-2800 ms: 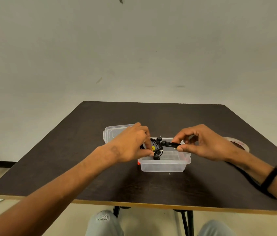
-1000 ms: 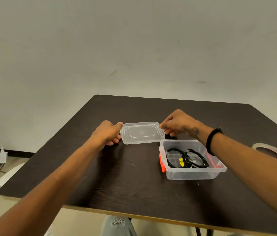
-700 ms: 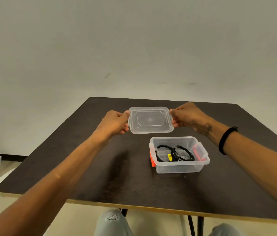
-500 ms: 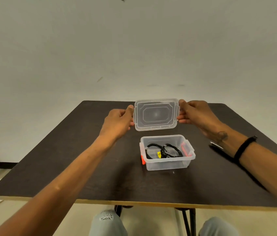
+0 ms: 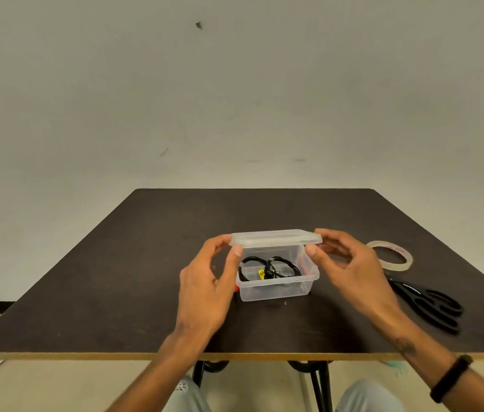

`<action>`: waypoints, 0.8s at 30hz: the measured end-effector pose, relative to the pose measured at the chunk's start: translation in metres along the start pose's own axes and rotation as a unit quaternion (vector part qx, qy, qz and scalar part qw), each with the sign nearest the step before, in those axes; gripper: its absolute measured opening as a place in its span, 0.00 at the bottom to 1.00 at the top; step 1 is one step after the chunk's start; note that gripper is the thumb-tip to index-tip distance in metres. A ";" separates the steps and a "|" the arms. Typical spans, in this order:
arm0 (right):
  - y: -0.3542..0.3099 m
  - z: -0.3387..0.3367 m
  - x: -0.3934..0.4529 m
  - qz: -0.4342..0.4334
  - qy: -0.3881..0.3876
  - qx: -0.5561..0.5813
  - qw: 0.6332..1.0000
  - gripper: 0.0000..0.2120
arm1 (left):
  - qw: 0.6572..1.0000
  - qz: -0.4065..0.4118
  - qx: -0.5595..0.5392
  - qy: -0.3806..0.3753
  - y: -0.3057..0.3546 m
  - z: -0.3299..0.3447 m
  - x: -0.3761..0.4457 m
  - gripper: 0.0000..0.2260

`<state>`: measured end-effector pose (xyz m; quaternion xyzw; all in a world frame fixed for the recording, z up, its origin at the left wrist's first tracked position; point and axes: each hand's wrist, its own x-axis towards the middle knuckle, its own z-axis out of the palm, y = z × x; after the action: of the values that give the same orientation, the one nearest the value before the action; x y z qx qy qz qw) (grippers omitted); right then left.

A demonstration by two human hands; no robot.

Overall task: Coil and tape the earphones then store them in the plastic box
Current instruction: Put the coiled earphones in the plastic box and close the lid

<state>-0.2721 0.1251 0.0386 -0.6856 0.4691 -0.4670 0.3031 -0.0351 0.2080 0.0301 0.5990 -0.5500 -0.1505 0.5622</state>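
Earphones (image 5: 269, 268), coiled black, in clear box (image 5: 276, 288); both hands' fingers (image 5: 236, 251) pinch translucent lid (image 5: 276, 237).

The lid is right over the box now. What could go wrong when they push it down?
1. The lid sits above the plastic box, held at its ends by the left hand and right hand. If lowered crooked, it may not seat.
2. The coiled earphones lie near the rim; a loop might get pinched.
3. Pressing hard could slide the light box toward the scissors.
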 end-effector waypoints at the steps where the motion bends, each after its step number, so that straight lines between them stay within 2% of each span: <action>1: 0.004 0.000 -0.004 0.001 0.000 -0.004 1.000 0.25 | 1.000 0.003 0.005 -0.005 -0.003 0.000 -0.004 0.14; 6: 0.019 -0.001 -0.019 -0.004 -0.024 -0.033 0.999 0.28 | 0.999 -0.021 0.041 -0.017 -0.013 0.000 -0.017 0.25; 8: 0.024 0.000 -0.024 -0.001 -0.041 -0.053 0.998 0.31 | 0.998 -0.042 0.046 -0.030 -0.015 0.001 -0.021 0.26; 14: 0.033 0.003 -0.026 0.008 -0.044 -0.037 0.998 0.29 | 0.995 -0.058 0.063 -0.044 -0.023 0.003 -0.020 0.27; 18: 0.032 0.005 -0.022 0.040 -0.032 0.019 0.998 0.23 | 0.996 -0.060 0.059 -0.026 -0.025 0.001 -0.019 0.21; 21: 0.024 0.007 -0.013 0.083 -0.014 0.054 0.995 0.14 | 0.998 -0.062 0.021 -0.007 -0.022 -0.001 -0.012 0.10; 24: 0.019 0.010 0.003 0.169 -0.047 0.084 0.981 0.14 | 0.995 -0.097 0.007 -0.018 -0.021 -0.002 0.005 0.04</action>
<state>-0.2697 0.1146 0.0199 -0.5893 0.5225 -0.4145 0.4559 -0.0214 0.2000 0.0155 0.6506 -0.5001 -0.2117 0.5309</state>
